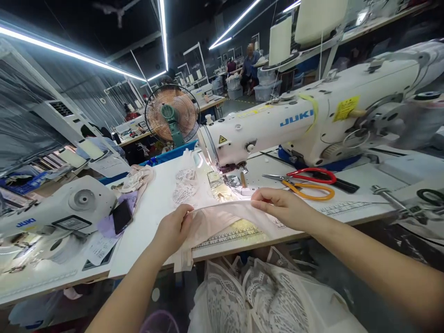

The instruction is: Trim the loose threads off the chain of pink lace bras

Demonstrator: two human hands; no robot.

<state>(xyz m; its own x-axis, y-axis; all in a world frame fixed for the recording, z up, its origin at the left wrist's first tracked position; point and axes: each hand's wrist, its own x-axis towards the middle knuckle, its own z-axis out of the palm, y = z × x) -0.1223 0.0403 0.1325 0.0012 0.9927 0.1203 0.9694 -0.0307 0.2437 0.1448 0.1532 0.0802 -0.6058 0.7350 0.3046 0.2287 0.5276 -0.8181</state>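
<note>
Between my two hands a strip of pale sheer fabric (222, 217) is stretched by its upper edge, just in front of the sewing machine's needle area. My left hand (175, 226) pinches the left end between thumb and fingers. At the other end, my right hand (274, 206) grips the same edge, close to the presser foot. White lace cups (185, 185) lie on the table behind my left hand. The white JUKI sewing machine (263, 125) stands over the work with its lamp lit. More white lace garments (256, 296) hang below the table edge.
Scissors with red and orange handles (308, 182) lie right of the needle area. A ruler tape (225, 238) runs along the table's front edge. At left are a dark phone (122, 216) and a second machine (69, 208). A fan (172, 113) stands behind; people sit farther back.
</note>
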